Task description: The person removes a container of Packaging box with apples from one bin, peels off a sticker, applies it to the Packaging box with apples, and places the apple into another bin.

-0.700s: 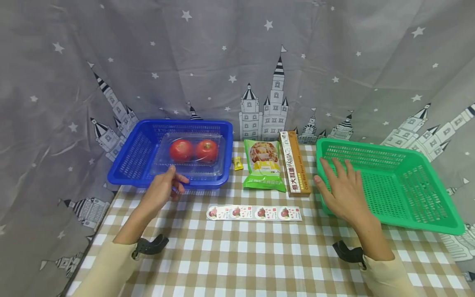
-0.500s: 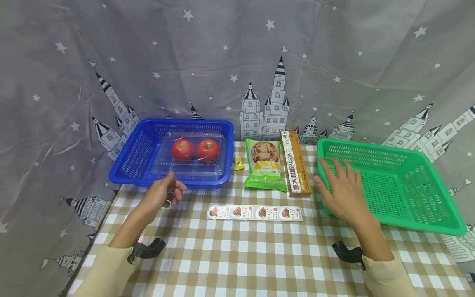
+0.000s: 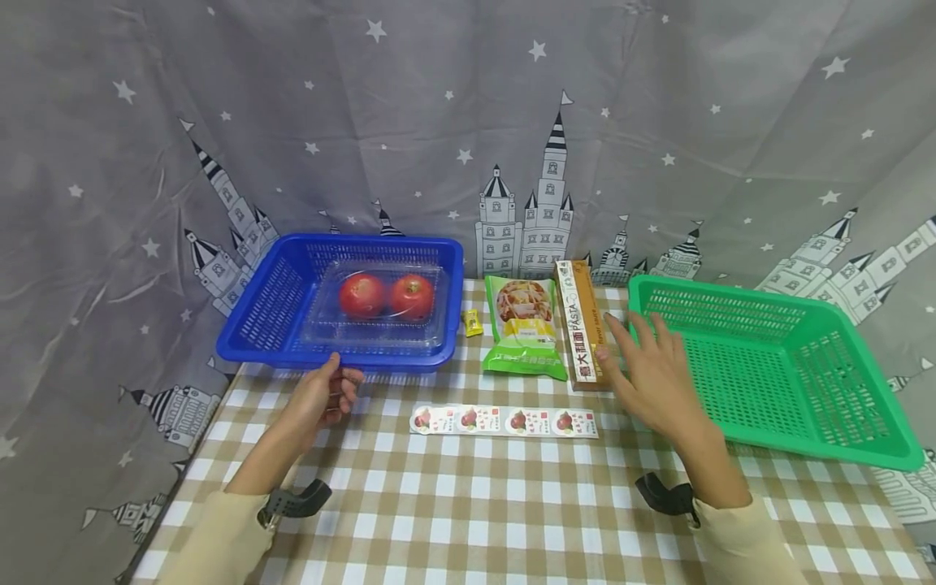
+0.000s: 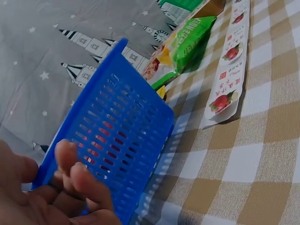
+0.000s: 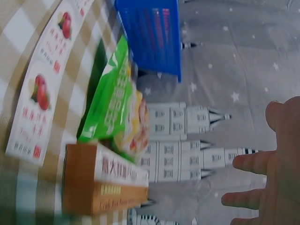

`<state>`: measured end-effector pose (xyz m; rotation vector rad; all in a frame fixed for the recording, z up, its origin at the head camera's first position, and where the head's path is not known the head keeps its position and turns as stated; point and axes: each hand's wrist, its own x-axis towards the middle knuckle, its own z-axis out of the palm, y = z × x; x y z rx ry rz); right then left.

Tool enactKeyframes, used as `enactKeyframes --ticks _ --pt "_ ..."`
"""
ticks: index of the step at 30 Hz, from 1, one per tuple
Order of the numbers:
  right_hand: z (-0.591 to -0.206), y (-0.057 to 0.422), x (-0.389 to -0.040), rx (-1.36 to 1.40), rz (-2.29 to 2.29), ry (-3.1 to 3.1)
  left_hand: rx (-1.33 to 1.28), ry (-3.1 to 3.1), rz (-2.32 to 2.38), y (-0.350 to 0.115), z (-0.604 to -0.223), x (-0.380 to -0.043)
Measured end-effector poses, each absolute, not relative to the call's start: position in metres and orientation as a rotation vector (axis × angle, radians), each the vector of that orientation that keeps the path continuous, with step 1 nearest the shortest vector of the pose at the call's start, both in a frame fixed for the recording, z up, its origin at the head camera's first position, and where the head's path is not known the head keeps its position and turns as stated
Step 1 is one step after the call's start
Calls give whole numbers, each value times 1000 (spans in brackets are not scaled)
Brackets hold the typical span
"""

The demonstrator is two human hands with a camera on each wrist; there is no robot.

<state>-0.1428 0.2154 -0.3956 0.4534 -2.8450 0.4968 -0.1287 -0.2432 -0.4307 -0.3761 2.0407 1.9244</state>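
Note:
My left hand (image 3: 316, 402) is at the front rim of the blue basket (image 3: 241, 305), fingers loosely bent and holding nothing. Its thumb is right at the rim in the left wrist view, with the fingers in front of the slotted wall. Inside that basket lies a clear plastic clamshell box (image 3: 322, 313) with two red round fruits (image 3: 412, 297). My right hand (image 3: 654, 378) spreads its fingers between the pasta box (image 3: 581, 325) and the green basket (image 3: 760, 382). Its thumb and index fingertips overlap the pasta box's right edge in the head view.
A green food packet (image 3: 522, 325) lies left of the pasta box, beside a small yellow wrapped piece (image 3: 472, 322). In front of them is a strip of fruit stickers (image 3: 504, 420). A checked cloth (image 3: 468, 504) covers the table; a grey curtain (image 3: 409, 122) hangs behind.
My right hand has moved left from the green basket's rim toward the pasta box. My left hand has come back slightly from over the blue basket's rim. The baskets and goods stay put.

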Motion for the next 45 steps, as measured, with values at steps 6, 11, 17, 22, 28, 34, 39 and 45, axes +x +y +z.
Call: enactKeyframes --ticks 6,11,17,22,28,34,39,45 --pt "-392 186 -155 552 528 -2872 -423 2046 2023 -247 -436 -129" --pt "-388 153 -171 660 599 -2892 -424 2014 2047 -250 -440 -129" --pt "-391 111 -197 852 820 -2812 -415 2006 2049 -251 -440 -131" --pt "-391 76 -214 914 956 -2804 -394 1999 2056 -250 -439 -135" --pt "-386 32 -231 908 1072 -2864 -397 1986 2049 -250 -438 -137" --pt "-384 -4 -245 852 1153 -2881 -396 1927 2081 -252 -437 -135" --pt "-383 -25 -249 742 1196 -2955 -396 1871 2101 -252 -436 -134" --pt "-383 -48 -248 460 1197 -3083 -402 1886 2082 -253 -436 -134"
